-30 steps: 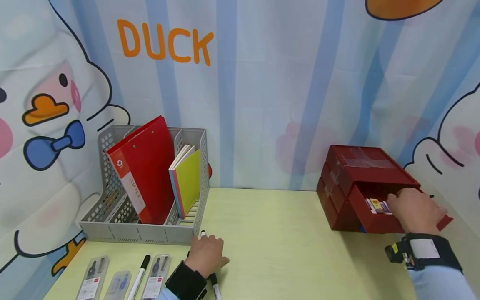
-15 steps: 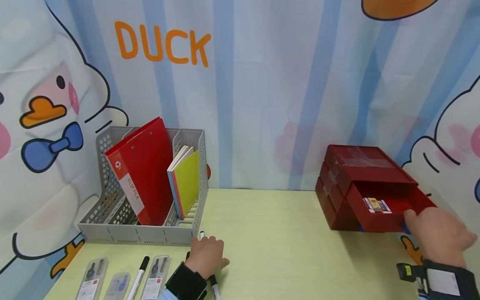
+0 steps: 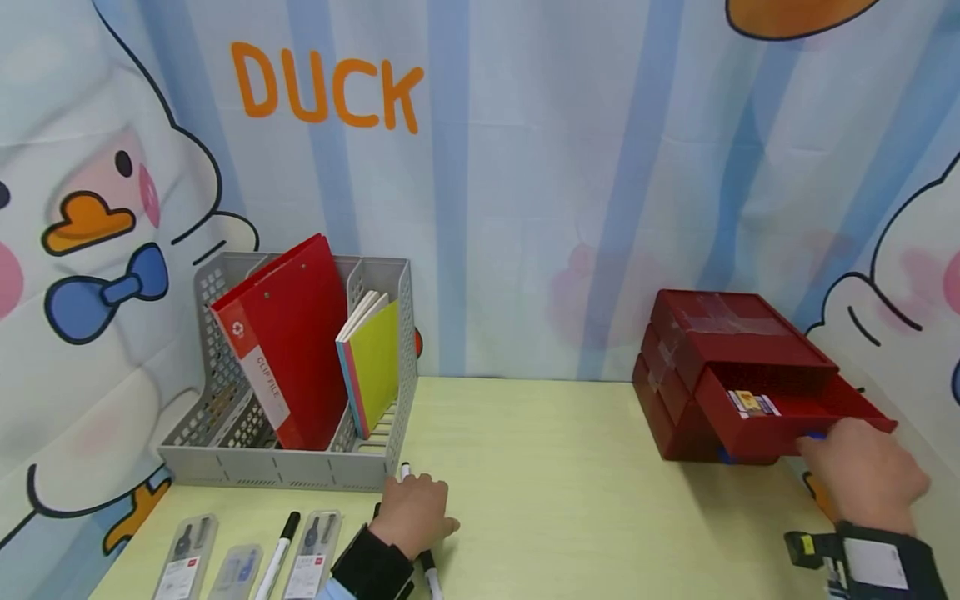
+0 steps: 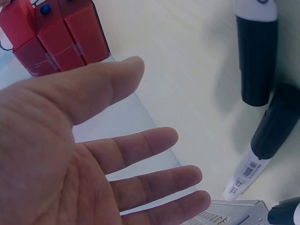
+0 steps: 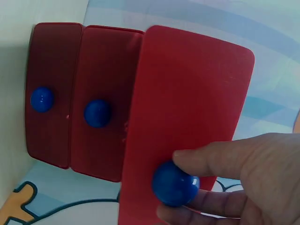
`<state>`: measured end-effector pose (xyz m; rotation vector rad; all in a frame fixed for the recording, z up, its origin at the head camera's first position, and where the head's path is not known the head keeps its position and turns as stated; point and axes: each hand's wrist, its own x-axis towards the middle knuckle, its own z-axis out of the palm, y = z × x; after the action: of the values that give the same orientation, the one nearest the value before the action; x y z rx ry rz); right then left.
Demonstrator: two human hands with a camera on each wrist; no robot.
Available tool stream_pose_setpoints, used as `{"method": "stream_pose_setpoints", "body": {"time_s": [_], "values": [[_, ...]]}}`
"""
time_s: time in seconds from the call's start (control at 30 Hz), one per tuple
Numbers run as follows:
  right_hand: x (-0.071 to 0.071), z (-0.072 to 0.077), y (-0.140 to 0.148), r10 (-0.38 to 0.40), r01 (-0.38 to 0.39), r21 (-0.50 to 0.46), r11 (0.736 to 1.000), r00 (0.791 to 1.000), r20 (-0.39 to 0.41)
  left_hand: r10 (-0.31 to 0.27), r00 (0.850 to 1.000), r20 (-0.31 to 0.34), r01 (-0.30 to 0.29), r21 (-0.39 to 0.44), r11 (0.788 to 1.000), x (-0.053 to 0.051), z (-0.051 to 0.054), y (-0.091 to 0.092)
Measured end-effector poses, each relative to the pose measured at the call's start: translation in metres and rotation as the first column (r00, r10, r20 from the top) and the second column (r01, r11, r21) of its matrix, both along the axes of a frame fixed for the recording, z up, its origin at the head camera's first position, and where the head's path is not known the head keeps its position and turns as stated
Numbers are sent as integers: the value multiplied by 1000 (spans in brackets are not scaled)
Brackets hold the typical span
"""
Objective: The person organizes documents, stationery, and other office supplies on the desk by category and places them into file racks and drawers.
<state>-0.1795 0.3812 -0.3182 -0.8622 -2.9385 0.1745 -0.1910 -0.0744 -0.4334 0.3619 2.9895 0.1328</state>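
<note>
At the right, my right hand (image 3: 866,475) is at the front of the pulled-out top drawer (image 5: 192,93) of a dark red drawer box (image 3: 750,333). In the right wrist view its thumb and fingers pinch the drawer's round blue knob (image 5: 171,185). Small printed packs (image 3: 752,404) lie inside that drawer. My left hand (image 3: 415,515) hovers low over the table's left front, partly covering black-and-white markers (image 3: 431,575). Its fingers (image 4: 140,145) look spread and relaxed in the left wrist view, with nothing between them and the markers (image 4: 257,61) beside them.
A grey perforated organizer (image 3: 285,468) at the back left holds a red clip file (image 3: 303,350) and colored notebooks (image 3: 375,358). Before it lie transparent pen cases (image 3: 186,558) and another marker (image 3: 276,557). Two lower drawers with blue knobs (image 5: 97,113) are closed.
My right hand has left the drawer's inside and come round to the knob at its front. The drawer front now sits slightly higher. The left hand stays in place.
</note>
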Motion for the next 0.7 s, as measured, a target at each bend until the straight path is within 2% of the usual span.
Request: {"method": "stream_pose_setpoints", "body": {"time_s": [0.13,0.27,0.43,0.7], "values": [[-12,0,2,25,-26,-33,999,999,-43,3,1000,5,-3,7,1000,0,0,0],[-26,-5,5,70,-78,-60,995,988,-134,3,1000,-7,-3,14,1000,3,3,-1],[-43,-17,8,150,-174,-69,982,951,-271,6,1000,-25,-5,13,1000,4,1,-5],[-63,-27,10,235,-284,-95,954,906,-352,15,1000,-24,-15,7,1000,5,0,-8]]}}
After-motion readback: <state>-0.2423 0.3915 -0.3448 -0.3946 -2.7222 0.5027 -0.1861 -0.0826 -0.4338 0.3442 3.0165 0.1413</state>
